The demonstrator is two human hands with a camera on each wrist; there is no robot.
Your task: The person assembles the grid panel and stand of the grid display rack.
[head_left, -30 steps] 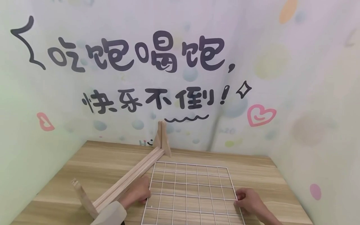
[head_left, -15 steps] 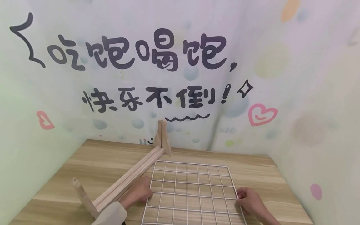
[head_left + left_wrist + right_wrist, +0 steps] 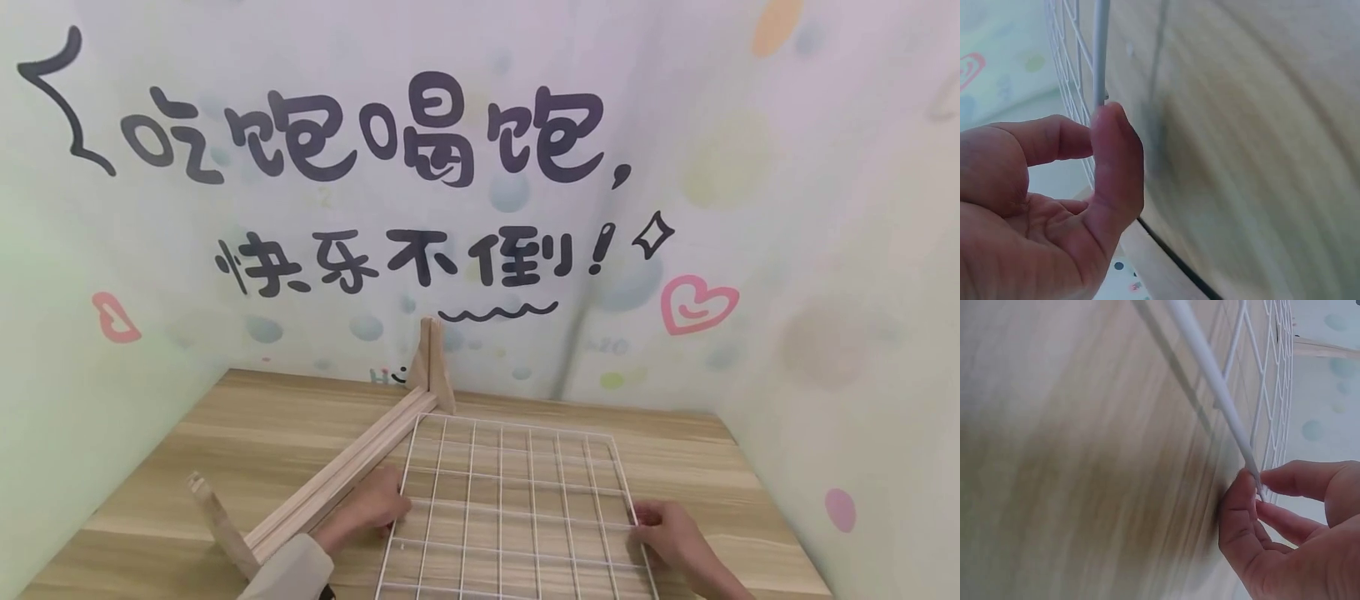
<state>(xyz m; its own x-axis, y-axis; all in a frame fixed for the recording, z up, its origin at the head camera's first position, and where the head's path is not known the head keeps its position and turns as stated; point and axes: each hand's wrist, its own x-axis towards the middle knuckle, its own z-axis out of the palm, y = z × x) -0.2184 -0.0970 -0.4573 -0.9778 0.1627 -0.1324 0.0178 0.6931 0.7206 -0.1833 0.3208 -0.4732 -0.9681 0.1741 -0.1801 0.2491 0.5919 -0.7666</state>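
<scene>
A white wire grid panel (image 3: 468,504) lies nearly flat in front of me in the head view. My left hand (image 3: 377,502) pinches its left edge wire between thumb and finger. On the opposite side, my right hand (image 3: 671,533) pinches the right edge wire. The left wrist view shows a fingertip and thumb (image 3: 1060,137) on the thick border rod (image 3: 1102,56). In the right wrist view the rod (image 3: 1213,375) runs into the pinching fingertips and casts a shadow on the wood, standing a little off the tabletop. The panel's near edge is outside the head view.
A wooden stand lies diagonally left of the panel, with a grooved bar (image 3: 345,471), a far end piece (image 3: 431,371) and a near one (image 3: 222,525). My left forearm crosses it. A printed wall (image 3: 510,358) borders the wooden table (image 3: 172,467) at the back.
The panel's far edge has risen slightly and shifted away, now overlapping the base of the far end piece. Both hands keep their pinch and barely move. The stand stays put.
</scene>
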